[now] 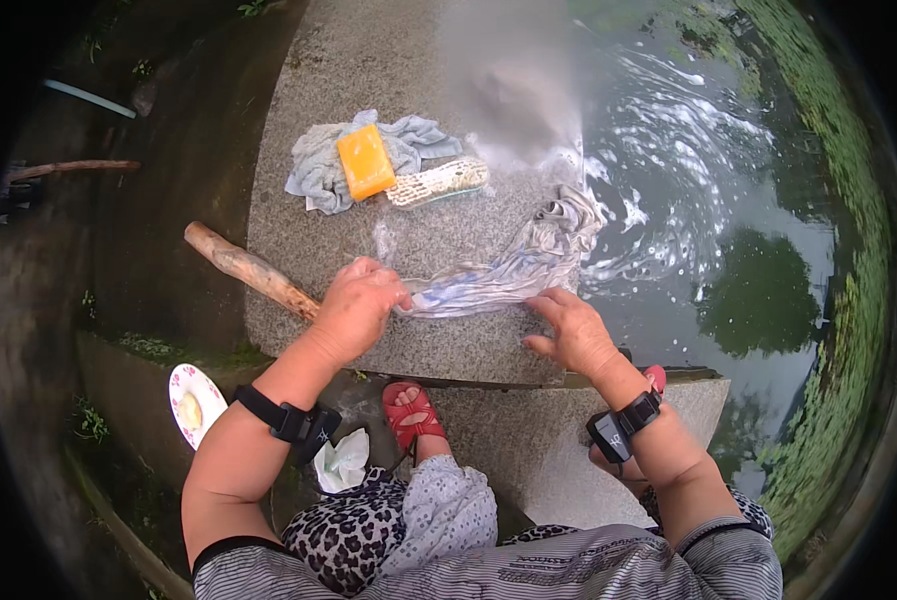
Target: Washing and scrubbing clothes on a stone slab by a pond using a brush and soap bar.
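A wet, wrung-out whitish cloth [486, 281] with bluish patches lies across the stone slab [418, 341], its bunched far end at the water-side edge. At the near left end of this cloth, my left hand [358, 304] has its fingers curled on the fabric. My right hand [576, 330] is at the lower edge, thumb and fingers apart, the index fingertip at the fabric. Farther up the slab, an orange bar of soap [366, 161] rests on a crumpled grey-blue towel [321, 169]. Touching them is a scrubbing brush [441, 182], bristles up.
A wooden stick [249, 266] overhangs the slab's left edge, its near end behind my left hand. Foamy water [666, 172] borders the right side. A floral plate [193, 401] holding a pale piece and some crumpled white paper [342, 461] are lower left. A blur hides the slab's upper right.
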`<state>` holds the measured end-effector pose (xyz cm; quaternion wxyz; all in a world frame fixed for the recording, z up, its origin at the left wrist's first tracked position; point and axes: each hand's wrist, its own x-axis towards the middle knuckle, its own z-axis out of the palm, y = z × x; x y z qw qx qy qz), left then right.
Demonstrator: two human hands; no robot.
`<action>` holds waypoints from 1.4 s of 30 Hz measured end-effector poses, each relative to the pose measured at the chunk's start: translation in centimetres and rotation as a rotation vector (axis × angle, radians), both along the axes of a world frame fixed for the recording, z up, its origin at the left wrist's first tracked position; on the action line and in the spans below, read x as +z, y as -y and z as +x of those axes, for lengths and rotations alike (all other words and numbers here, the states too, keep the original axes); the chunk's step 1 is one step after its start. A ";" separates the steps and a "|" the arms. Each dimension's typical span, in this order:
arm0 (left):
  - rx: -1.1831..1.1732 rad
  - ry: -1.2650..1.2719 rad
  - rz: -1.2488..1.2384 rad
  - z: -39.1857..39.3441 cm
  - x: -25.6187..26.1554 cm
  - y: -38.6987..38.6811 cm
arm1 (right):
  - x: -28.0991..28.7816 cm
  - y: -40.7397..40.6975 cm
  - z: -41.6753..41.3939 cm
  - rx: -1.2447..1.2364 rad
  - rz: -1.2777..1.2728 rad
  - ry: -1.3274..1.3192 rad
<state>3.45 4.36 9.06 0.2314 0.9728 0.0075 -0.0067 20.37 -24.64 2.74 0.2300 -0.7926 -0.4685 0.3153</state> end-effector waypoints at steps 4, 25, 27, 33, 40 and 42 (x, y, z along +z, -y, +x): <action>0.217 -0.272 -0.229 -2.1 0.2 0.5 | 0.3 -5.3 2.7 -0.160 0.125 0.158; 0.432 0.454 -1.014 -2.8 5.6 -1.8 | 8.3 -4.0 7.9 -0.281 0.553 0.127; 0.459 0.153 -0.912 -3.7 3.2 -0.8 | 5.2 -2.3 8.4 -0.104 0.148 0.249; 0.553 -0.430 -0.844 -9.0 -8.3 2.7 | -1.8 -5.3 8.8 -0.114 -0.105 0.096; 0.709 -0.499 -1.048 -8.7 -9.3 4.1 | -5.3 -20.1 6.5 0.049 0.303 0.396; 0.758 -0.445 -0.924 -8.9 -9.3 4.3 | -6.2 -22.4 6.1 0.213 0.005 0.584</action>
